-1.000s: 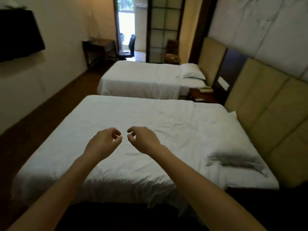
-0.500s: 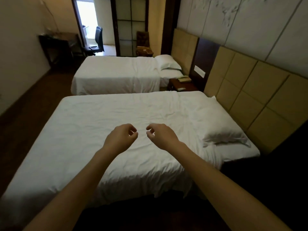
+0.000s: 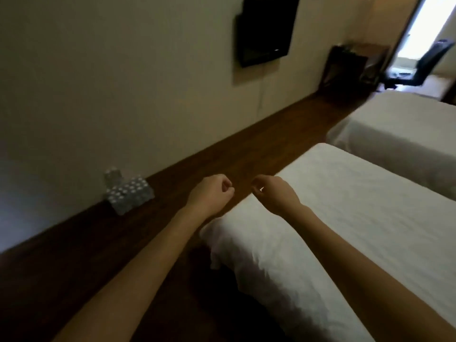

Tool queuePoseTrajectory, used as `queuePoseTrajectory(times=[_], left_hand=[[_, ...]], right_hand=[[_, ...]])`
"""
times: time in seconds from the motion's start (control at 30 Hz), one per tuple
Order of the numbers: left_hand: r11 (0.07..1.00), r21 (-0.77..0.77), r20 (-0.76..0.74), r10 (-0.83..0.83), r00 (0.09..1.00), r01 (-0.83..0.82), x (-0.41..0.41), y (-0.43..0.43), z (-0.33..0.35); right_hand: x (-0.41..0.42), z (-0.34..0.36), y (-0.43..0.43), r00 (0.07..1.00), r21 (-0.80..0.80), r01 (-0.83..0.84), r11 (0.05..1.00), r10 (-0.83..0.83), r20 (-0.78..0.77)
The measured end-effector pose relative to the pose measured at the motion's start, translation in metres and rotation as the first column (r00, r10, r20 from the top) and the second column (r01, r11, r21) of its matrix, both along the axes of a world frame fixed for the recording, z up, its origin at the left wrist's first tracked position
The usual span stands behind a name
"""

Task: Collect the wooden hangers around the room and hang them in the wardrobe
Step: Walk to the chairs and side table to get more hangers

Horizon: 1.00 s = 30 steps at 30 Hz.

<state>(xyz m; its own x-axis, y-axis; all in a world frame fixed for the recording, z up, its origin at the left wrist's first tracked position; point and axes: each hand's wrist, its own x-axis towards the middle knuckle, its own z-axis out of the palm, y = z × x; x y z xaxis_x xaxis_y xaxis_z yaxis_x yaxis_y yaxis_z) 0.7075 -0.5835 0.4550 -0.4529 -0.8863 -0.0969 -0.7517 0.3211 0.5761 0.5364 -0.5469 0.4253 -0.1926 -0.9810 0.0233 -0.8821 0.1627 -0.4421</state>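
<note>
Dark wooden floor (image 3: 246, 156) beside your white bed (image 3: 345, 218), wall-mounted television (image 3: 266, 30), second bed (image 3: 407, 124) beyond, your left hand (image 3: 212, 192) and right hand (image 3: 276, 195) held out, fingers loosely curled, empty.

The view has swung left: the near bed (image 3: 345, 218) and far bed (image 3: 407, 124) now fill only the right side. A wall television (image 3: 266, 28), dark floor (image 3: 222, 156) and a wrapped pack of bottles (image 3: 128, 193) have come into sight. The left hand (image 3: 212, 193) now hangs over floor, the right hand (image 3: 276, 193) over the near bed's left edge.
</note>
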Motion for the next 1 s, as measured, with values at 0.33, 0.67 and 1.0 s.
queuePoseTrajectory(times=[0.33,0.67,1.0], left_hand=[[0.993,-0.052,0.020,0.106,0.994,-0.105,0.082,-0.235,0.005],[0.940,-0.301,-0.032,-0.177,0.984,0.159,0.050,-0.454,0.102],[0.773,-0.416,-0.009,-0.530,0.848,0.478,-0.081,-0.545,0.105]], right_hand=[[0.075,0.002,-0.238,0.988,0.013,-0.143,0.990,0.143,-0.054],[0.078,0.102,-0.422,0.986,-0.133,0.136,0.982,-0.147,-0.075],[-0.013,0.115,-0.469,0.878,-0.194,0.437,0.878,-0.464,-0.122]])
